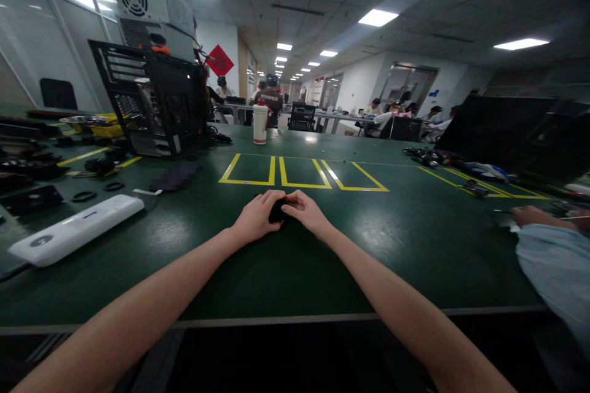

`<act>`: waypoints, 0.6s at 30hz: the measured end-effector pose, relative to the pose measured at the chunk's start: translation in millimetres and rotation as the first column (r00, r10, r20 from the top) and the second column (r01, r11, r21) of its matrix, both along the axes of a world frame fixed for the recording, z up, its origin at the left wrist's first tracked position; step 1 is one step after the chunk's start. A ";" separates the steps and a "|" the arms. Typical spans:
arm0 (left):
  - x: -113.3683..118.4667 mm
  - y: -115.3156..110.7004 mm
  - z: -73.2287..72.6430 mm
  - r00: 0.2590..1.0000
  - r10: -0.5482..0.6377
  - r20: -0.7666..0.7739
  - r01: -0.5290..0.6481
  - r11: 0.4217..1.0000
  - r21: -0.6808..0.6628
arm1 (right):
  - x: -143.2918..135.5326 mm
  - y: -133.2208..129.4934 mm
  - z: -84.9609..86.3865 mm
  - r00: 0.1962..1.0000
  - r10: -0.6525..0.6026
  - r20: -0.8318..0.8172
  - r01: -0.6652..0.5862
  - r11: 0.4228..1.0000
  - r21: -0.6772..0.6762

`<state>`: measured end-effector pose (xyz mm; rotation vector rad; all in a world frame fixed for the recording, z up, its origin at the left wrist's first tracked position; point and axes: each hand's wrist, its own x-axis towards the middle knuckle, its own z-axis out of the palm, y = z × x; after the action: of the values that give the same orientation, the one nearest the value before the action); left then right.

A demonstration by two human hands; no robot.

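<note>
A small black object (277,211) is between my two hands, low over the green table (295,270), just on the near side of the yellow tape outlines (304,185). My left hand (259,216) is closed round its left side, with the thumb below. From the right, my right hand (306,211) has its thumb and fingers pressed on the same object. The fingers cover much of it, so its exact shape cannot be made out.
A white device (78,230) lies at the left, near black rings (84,196). Behind stands an open black computer case (157,98). A white bottle (260,123) is at the back. Another person's sleeve (553,264) reaches in at the right, beside cables (421,156).
</note>
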<state>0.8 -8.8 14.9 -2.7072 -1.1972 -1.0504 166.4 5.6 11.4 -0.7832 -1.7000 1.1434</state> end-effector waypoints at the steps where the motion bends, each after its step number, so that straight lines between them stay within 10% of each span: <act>1: -0.3 0.1 -0.1 1.000 -0.002 -0.002 0.002 1.000 -0.002 | -0.4 -0.4 1.2 1.000 -0.010 -0.001 0.010 1.000 -0.014; 18: -1.9 3.6 -4.1 0.999 0.019 -0.028 -0.019 1.000 -0.006 | 1.6 0.1 0.1 1.000 0.003 -0.002 -0.003 1.000 -0.016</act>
<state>-1.2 -5.2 10.8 -2.6999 -1.2213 -1.0052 168.0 5.7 11.5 -0.7891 -1.6924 1.1615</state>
